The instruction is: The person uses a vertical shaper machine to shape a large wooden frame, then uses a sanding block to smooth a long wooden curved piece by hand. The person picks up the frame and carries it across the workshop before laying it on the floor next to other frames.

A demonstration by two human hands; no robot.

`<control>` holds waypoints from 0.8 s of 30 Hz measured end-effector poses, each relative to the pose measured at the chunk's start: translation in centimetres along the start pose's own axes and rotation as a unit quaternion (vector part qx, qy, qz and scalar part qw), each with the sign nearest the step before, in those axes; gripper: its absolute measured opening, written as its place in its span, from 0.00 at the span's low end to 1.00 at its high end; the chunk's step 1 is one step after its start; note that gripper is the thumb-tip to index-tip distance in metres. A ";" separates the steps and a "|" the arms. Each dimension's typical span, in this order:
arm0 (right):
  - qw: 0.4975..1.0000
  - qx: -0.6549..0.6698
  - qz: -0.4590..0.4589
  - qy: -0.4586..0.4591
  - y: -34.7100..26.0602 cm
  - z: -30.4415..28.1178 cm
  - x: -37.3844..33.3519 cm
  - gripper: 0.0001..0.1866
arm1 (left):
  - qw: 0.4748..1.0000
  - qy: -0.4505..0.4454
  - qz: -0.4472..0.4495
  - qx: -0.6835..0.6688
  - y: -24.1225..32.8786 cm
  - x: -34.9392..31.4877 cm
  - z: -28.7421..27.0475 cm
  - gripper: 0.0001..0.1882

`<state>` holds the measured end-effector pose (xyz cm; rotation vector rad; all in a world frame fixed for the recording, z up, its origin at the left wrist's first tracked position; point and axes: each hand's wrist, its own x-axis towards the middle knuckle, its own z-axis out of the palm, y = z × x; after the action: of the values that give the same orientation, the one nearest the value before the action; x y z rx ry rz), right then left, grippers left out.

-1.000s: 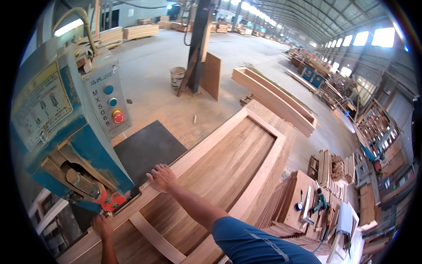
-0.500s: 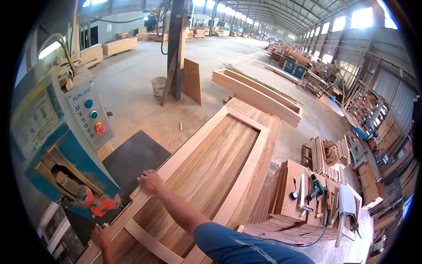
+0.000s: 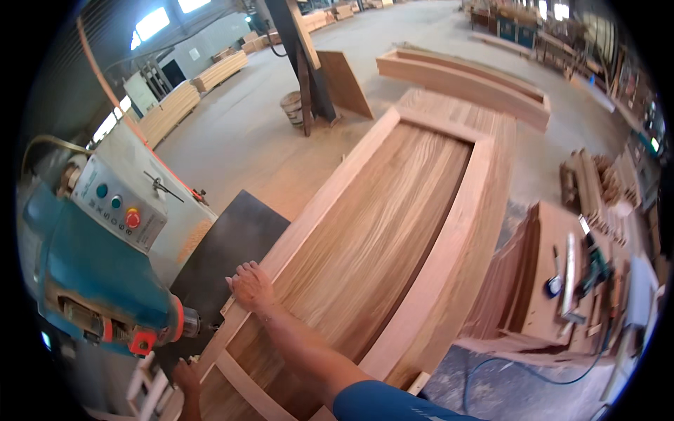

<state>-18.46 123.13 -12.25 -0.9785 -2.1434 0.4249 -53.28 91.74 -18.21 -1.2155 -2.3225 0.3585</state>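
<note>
A long pale wooden door frame [image 3: 449,242] with a cross rail lies over a wide wood-grained board [image 3: 365,224], its left edge over a dark machine table [image 3: 232,242]. My right hand [image 3: 251,286] is closed over the frame's left rail, fingers curled past the outer edge. Lower down, my left hand [image 3: 187,375] grips the same edge, partly cut off by the picture's rim. Just left of the hands hangs a blue routing machine [image 3: 105,259], its metal chuck and bit [image 3: 196,323] beside a notch in the rail.
A control box [image 3: 119,203] with buttons sits on the machine. Stacked panels [image 3: 516,281] at right carry a tape measure [image 3: 554,285] and a cordless drill [image 3: 595,270]. Beyond the board are a long wooden box [image 3: 456,81], a steel post [image 3: 309,77] and a bucket [image 3: 291,109].
The view has tilted down and turned left, so the scene sits further right and the machine's chuck now shows. Both hands stay on the frame's edge.
</note>
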 end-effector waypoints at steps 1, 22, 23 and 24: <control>1.000 0.021 0.000 0.014 -0.9 0.4 -0.1 0.18 | 0.996 0.065 0.047 0.045 -2.7 -1.1 1.7 0.15; 0.995 -0.080 -0.028 -0.047 2.0 -1.5 0.7 0.17 | 0.961 -0.050 -0.137 -0.236 6.4 -0.5 -10.9 0.18; 0.996 -0.060 -0.041 -0.051 1.0 -1.5 0.3 0.18 | 0.968 -0.037 -0.129 -0.211 5.2 -1.8 -9.7 0.20; 0.996 -0.050 -0.048 -0.051 0.8 -2.0 0.1 0.18 | 0.968 -0.032 -0.134 -0.212 5.1 -2.1 -9.6 0.21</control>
<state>-16.58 123.72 -11.28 -0.9226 -2.3117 0.3289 -43.56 92.95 -13.02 -1.0581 -2.6634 -0.2084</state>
